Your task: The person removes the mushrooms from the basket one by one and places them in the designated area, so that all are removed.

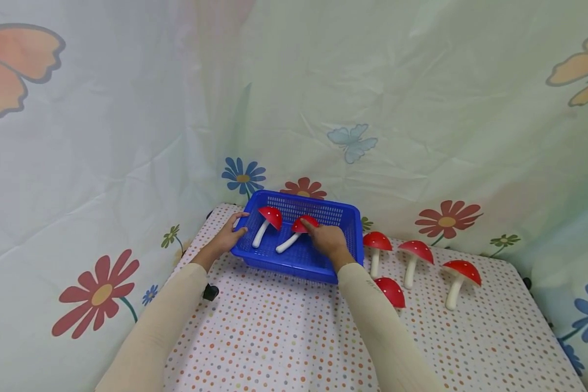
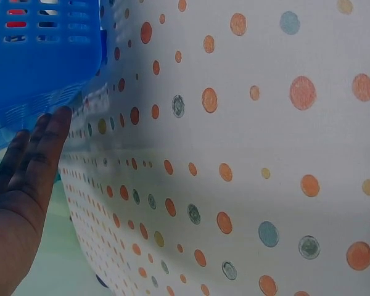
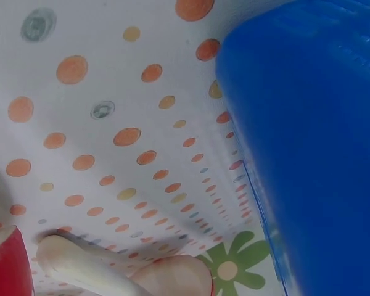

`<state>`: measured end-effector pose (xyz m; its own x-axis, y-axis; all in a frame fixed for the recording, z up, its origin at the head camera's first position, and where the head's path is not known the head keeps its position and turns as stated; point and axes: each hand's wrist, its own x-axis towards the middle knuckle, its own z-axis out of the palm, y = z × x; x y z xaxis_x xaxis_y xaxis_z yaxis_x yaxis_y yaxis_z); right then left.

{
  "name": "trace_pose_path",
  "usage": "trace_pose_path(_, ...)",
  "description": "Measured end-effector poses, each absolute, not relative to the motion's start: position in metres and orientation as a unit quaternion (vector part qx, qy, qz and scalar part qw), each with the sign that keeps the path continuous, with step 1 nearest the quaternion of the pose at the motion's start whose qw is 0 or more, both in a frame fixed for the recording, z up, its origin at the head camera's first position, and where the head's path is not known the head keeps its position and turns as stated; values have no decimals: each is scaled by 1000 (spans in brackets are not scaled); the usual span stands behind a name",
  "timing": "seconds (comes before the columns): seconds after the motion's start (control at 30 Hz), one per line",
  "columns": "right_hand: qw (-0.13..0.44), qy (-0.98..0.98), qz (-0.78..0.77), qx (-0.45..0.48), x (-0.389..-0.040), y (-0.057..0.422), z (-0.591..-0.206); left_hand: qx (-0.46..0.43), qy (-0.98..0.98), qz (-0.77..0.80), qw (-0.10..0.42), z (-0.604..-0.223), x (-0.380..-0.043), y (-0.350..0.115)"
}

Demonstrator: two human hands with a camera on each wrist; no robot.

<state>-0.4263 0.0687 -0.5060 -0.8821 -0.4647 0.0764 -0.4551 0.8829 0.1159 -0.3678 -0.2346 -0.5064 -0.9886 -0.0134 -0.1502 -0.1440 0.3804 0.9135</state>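
A blue plastic basket (image 1: 294, 265) stands at the back of the table in the head view. My left hand (image 1: 227, 238) holds its left rim, thumb over the edge; in the left wrist view several fingers (image 2: 44, 145) lie extended beside the outer wall. Inside the basket, my right hand (image 1: 329, 240) holds a red-capped toy mushroom (image 1: 289, 242) by its cap, the stem pointing toward the lower left. Another toy mushroom (image 1: 258, 235) lies left of it in the basket. The right wrist view shows the basket's outer wall (image 3: 314, 142), while the right hand is out of sight there.
Several more toy mushrooms lie on the dotted tablecloth (image 1: 259, 337) right of the basket, including one mushroom (image 1: 461, 280) farthest right. The right sleeve partly covers a nearer mushroom (image 1: 391, 291). A small black object (image 1: 210, 292) sits by the left table edge. Flower-printed curtains enclose the table.
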Motion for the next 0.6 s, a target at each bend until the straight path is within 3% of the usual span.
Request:
trace_pose_path(0.33,78,-969,-28,231,-428,70,-506,-44,829,554,56,-508,-369,-235)
trace_pose_path(0.6,54,-972,-21,226,-428,69,-503,-38,829,555,53,-509,-370,-236)
